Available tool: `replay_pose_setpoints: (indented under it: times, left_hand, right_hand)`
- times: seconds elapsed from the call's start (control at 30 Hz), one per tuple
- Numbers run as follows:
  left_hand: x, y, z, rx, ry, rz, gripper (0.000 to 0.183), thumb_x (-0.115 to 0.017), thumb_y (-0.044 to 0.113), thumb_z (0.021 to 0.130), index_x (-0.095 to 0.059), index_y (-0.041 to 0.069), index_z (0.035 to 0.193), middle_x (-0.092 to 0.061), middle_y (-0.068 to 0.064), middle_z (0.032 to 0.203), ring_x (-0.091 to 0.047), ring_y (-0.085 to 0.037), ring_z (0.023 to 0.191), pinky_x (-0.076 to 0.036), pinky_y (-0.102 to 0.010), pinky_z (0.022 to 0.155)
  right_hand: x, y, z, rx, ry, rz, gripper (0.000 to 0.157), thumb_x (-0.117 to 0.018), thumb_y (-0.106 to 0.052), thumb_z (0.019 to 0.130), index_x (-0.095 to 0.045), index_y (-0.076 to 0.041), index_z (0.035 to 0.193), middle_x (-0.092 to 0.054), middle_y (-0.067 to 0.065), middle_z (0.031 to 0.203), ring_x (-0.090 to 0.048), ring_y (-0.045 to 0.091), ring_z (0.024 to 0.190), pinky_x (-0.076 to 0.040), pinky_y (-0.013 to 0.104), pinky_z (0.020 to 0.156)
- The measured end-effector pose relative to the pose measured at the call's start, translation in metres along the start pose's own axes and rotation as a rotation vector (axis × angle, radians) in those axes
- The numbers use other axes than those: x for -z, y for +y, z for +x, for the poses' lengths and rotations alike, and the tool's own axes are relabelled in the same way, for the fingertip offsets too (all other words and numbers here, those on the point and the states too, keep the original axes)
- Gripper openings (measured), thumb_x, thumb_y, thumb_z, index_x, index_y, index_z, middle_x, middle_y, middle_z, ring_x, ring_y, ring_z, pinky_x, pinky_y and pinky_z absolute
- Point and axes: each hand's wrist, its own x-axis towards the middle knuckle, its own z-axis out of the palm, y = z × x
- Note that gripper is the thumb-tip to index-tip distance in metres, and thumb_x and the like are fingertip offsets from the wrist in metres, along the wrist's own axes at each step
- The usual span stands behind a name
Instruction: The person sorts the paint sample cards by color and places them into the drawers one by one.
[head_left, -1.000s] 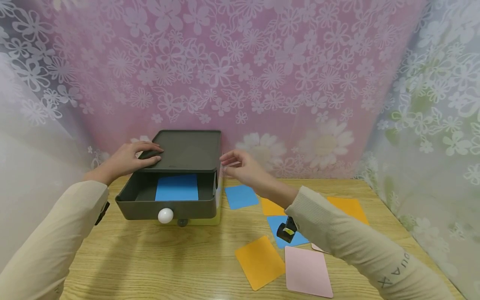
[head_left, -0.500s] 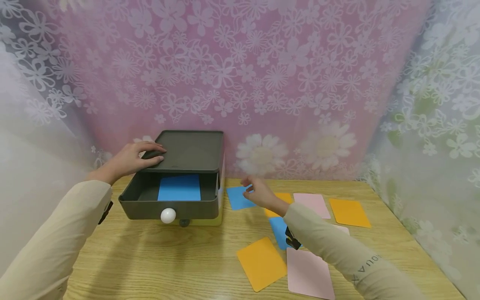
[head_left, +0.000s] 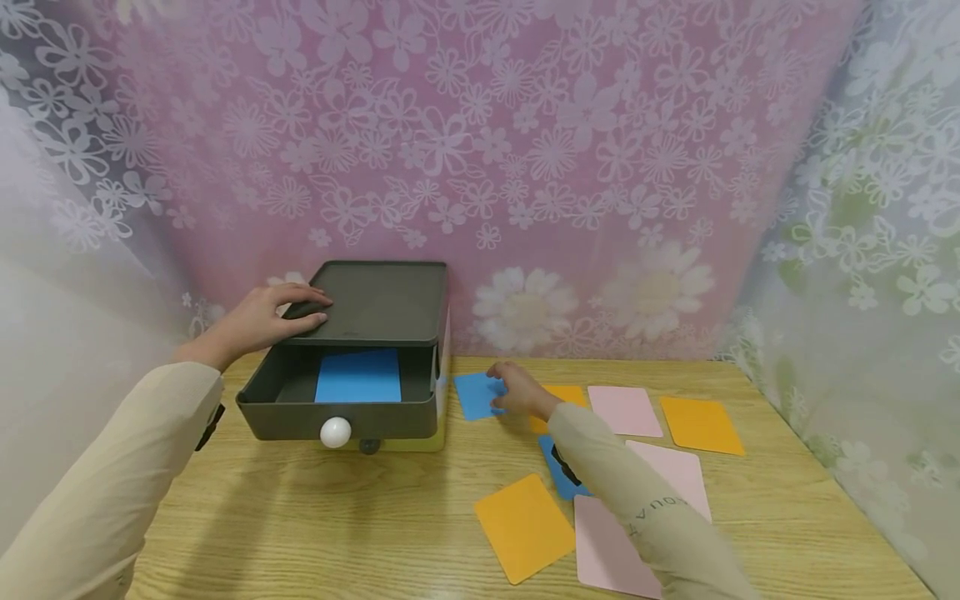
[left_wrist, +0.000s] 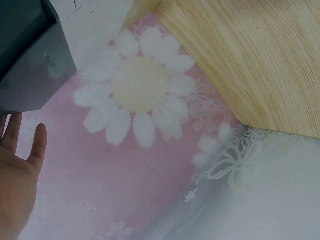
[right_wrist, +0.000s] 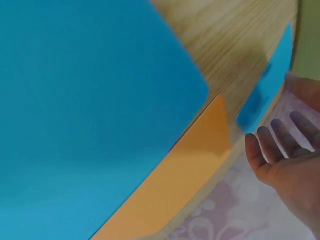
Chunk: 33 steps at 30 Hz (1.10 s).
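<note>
My left hand [head_left: 258, 321] rests on the left edge of the dark grey top of a drawer box [head_left: 378, 292], fingers and thumb lying over it. The upper drawer [head_left: 273, 421] is pulled out, with a blue card [head_left: 360, 379] inside and a white round knob [head_left: 335, 432] on its front. My right hand [head_left: 519, 393] is low over another blue card [head_left: 468, 396] on the table, right of the box. Its fingers are spread and overlap that card's right side. In the right wrist view, the same hand [right_wrist: 292, 175] reaches toward the far blue card [right_wrist: 272, 75], holding nothing.
Orange cards [head_left: 701, 425] and pink cards [head_left: 624, 410] lie on the wooden table [head_left: 300, 533] to the right. A blue card [head_left: 555, 467] and a nearer pink card [head_left: 607, 550] are partly under the right sleeve. Another orange card [head_left: 525, 529] lies nearer. A floral curtain [head_left: 495, 167] hangs behind.
My right hand has moved from beside the box's right edge down and rightward to the blue card on the table. My left hand stays on the box.
</note>
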Motion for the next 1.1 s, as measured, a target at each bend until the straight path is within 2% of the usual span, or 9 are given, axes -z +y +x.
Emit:
replay_pose_setpoints:
  times: [0.33, 0.6, 0.9, 1.1]
  left_hand:
    - [-0.001, 0.000, 0.000, -0.001, -0.003, -0.002, 0.038, -0.057, 0.040, 0.089, -0.060, 0.019, 0.121, -0.048, -0.012, 0.135, -0.036, -0.037, 0.128, -0.031, -0.060, 0.099]
    - [0.000, 0.000, 0.000, -0.010, -0.003, 0.008, 0.038, -0.057, 0.040, 0.089, -0.060, 0.018, 0.120, -0.049, -0.012, 0.135, -0.037, -0.037, 0.128, -0.031, -0.061, 0.099]
    - [0.000, 0.001, 0.000, -0.009, -0.006, -0.002, 0.038, -0.057, 0.040, 0.089, -0.060, 0.018, 0.120, -0.048, -0.012, 0.135, -0.037, -0.037, 0.128, -0.032, -0.060, 0.098]
    - [0.001, 0.002, 0.000, -0.011, -0.009, 0.005, 0.039, -0.056, 0.039, 0.089, -0.060, 0.017, 0.121, -0.048, -0.012, 0.135, -0.037, -0.038, 0.128, -0.032, -0.060, 0.098]
  right_hand:
    - [0.005, 0.007, 0.020, -0.057, -0.031, -0.086, 0.063, -0.073, -0.013, 0.078, -0.042, -0.001, 0.132, -0.041, 0.016, 0.135, -0.039, 0.032, 0.126, -0.037, 0.045, 0.101]
    - [0.007, 0.004, 0.026, -0.119, -0.125, -0.076, 0.077, -0.075, -0.021, 0.076, -0.033, -0.006, 0.140, -0.034, 0.013, 0.144, -0.029, 0.030, 0.134, -0.032, 0.046, 0.106]
    - [0.006, 0.008, 0.028, -0.153, -0.166, -0.116, 0.080, -0.073, -0.026, 0.078, -0.030, -0.012, 0.143, -0.027, 0.007, 0.150, -0.019, 0.030, 0.139, -0.026, 0.049, 0.109]
    - [0.007, 0.005, 0.028, -0.161, -0.176, -0.212, 0.078, -0.073, -0.033, 0.077, -0.033, -0.015, 0.141, -0.023, 0.008, 0.151, -0.017, 0.031, 0.140, -0.014, 0.058, 0.110]
